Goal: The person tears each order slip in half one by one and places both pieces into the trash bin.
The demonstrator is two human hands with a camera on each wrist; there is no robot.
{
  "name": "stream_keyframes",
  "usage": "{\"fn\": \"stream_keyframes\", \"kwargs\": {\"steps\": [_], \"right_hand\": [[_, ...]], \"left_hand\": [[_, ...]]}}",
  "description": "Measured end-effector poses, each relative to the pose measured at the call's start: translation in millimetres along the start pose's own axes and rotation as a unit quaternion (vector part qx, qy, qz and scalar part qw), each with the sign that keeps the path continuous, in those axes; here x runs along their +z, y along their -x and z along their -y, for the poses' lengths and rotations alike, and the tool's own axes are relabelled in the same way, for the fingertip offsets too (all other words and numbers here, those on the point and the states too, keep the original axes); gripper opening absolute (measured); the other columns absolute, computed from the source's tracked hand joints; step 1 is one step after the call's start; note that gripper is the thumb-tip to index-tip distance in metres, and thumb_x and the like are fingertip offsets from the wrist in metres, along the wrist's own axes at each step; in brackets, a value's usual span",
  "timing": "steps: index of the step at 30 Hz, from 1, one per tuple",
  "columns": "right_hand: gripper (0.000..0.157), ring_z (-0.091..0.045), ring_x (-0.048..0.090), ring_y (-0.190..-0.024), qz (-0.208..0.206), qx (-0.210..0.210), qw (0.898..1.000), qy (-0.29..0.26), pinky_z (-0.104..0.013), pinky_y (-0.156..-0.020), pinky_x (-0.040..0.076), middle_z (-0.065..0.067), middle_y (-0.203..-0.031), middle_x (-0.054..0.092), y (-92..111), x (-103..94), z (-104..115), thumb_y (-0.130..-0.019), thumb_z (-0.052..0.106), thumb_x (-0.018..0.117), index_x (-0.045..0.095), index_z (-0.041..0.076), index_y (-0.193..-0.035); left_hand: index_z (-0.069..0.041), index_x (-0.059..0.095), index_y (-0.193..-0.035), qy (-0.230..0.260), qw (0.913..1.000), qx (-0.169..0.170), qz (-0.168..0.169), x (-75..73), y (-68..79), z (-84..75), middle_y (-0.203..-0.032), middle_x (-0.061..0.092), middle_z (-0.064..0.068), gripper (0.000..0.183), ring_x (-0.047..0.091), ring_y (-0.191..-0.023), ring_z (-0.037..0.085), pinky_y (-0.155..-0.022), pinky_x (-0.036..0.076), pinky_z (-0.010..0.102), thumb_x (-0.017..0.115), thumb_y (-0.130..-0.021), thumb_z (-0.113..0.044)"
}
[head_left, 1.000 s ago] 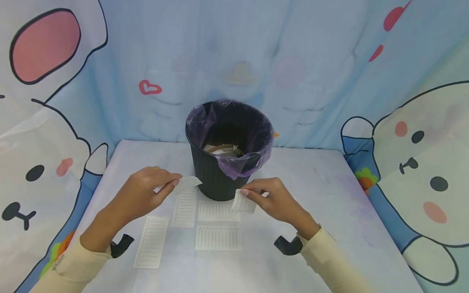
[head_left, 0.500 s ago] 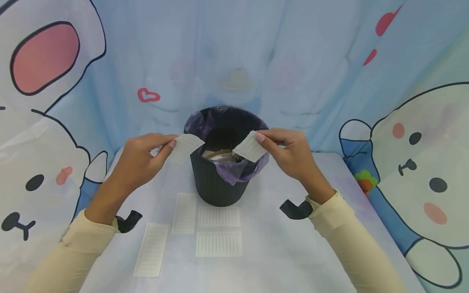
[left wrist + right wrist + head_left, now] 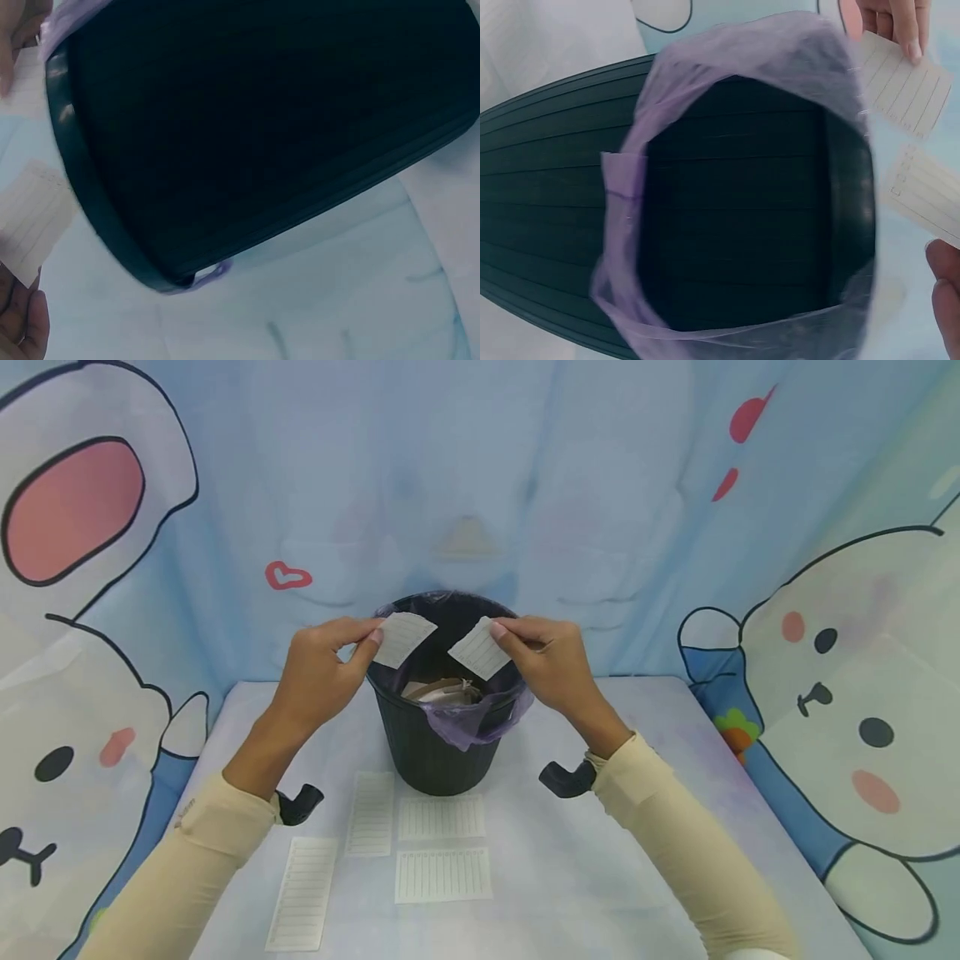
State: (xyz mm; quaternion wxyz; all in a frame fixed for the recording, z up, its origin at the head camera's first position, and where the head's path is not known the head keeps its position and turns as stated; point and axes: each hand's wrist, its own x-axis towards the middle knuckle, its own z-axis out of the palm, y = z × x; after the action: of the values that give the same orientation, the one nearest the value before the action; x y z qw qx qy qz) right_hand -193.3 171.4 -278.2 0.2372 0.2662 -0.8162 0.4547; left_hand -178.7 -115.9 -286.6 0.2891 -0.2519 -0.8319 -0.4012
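Between thumb and fingers, my left hand (image 3: 326, 664) pinches a small lined paper piece (image 3: 403, 637) above the near-left rim of the dark bin (image 3: 435, 752). My right hand (image 3: 551, 664) pinches a second lined paper piece (image 3: 480, 650) over the bin's right part. The two pieces are apart, both tilted. A purple plastic liner (image 3: 476, 720) folds over the rim, and scraps (image 3: 442, 692) lie inside the bin. In the left wrist view, the left hand's paper (image 3: 36, 214) shows beside the rim; in the right wrist view, the right hand's paper (image 3: 922, 191) does.
Several lined paper strips lie on the table in front of the bin: a far-left strip (image 3: 302, 893), an upright strip (image 3: 371, 814) and two sideways ones, the nearer strip (image 3: 442, 875) whole in view. A printed curtain (image 3: 600, 527) hangs behind the table.
Both hands have risen from in front of the bin to over its opening, each bringing its paper piece along. In the last half second they have drawn closer together.
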Motion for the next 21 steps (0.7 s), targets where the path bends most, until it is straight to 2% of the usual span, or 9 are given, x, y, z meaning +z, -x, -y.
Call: {"fn": "stream_keyframes", "kwargs": {"steps": [7,11,13,15,18,21], "right_hand": [[0.03,-0.019,0.074,-0.092,0.036,0.028,0.999,0.014,-0.02,-0.065,0.047,-0.008,-0.117,0.074,7.1,-0.9,-5.9,-0.098,0.02,0.067,0.071,0.009,-0.126],[0.036,-0.021,0.073,-0.099,0.037,0.042,0.998,0.025,-0.026,-0.075,0.054,-0.007,-0.119,0.074,12.7,-2.8,-6.8,-0.099,0.021,0.065,0.066,0.009,-0.133],[0.037,-0.02,0.073,-0.099,0.027,0.045,0.998,0.035,-0.029,-0.083,0.056,-0.007,-0.117,0.075,15.7,-6.2,-6.0,-0.099,0.021,0.065,0.065,0.01,-0.134],[0.035,-0.018,0.072,-0.097,0.012,0.036,0.999,0.033,-0.028,-0.087,0.056,-0.008,-0.113,0.075,19.2,-10.5,-4.9,-0.099,0.019,0.065,0.066,0.007,-0.132],[0.026,-0.01,0.07,-0.089,-0.019,0.017,0.999,0.021,-0.021,-0.081,0.055,-0.01,-0.101,0.076,25.5,-18.3,-4.3,-0.098,0.013,0.065,0.069,0.004,-0.122],[0.016,-0.002,0.067,-0.08,-0.044,-0.012,0.999,0.0,-0.017,-0.074,0.054,-0.013,-0.091,0.075,33.4,-25.3,-6.2,-0.097,0.005,0.063,0.071,-0.001,-0.11]], "left_hand": [[-0.003,0.072,-0.121,-0.011,0.999,-0.014,0.04,11.3,3.5,3.7,-0.107,0.076,0.013,0.026,0.059,-0.079,0.021,-0.066,0.045,0.035,0.064,-0.098,-0.01],[-0.004,0.072,-0.123,-0.01,0.9985,-0.013,0.053,13.1,5.1,3.3,-0.108,0.075,0.013,0.027,0.057,-0.08,0.022,-0.067,0.046,0.036,0.063,-0.099,-0.011],[-0.004,0.07,-0.126,-0.008,0.9973,-0.015,0.072,13.4,4.6,2.0,-0.114,0.074,0.014,0.029,0.063,-0.09,0.024,-0.074,0.052,0.039,0.062,-0.099,-0.011],[-0.005,0.065,-0.133,-0.01,0.9941,-0.024,0.105,12.7,4.3,1.1,-0.125,0.069,0.015,0.034,0.064,-0.108,0.029,-0.089,0.054,0.045,0.061,-0.1,-0.014],[-0.008,0.054,-0.145,-0.017,0.9864,-0.039,0.159,9.8,4.7,1.5,-0.143,0.058,0.016,0.045,0.051,-0.136,0.033,-0.11,0.042,0.052,0.06,-0.101,-0.02],[-0.01,0.045,-0.151,-0.026,0.9803,-0.051,0.189,4.0,7.6,3.5,-0.152,0.049,0.015,0.054,0.041,-0.144,0.035,-0.116,0.034,0.054,0.06,-0.102,-0.026]]}}
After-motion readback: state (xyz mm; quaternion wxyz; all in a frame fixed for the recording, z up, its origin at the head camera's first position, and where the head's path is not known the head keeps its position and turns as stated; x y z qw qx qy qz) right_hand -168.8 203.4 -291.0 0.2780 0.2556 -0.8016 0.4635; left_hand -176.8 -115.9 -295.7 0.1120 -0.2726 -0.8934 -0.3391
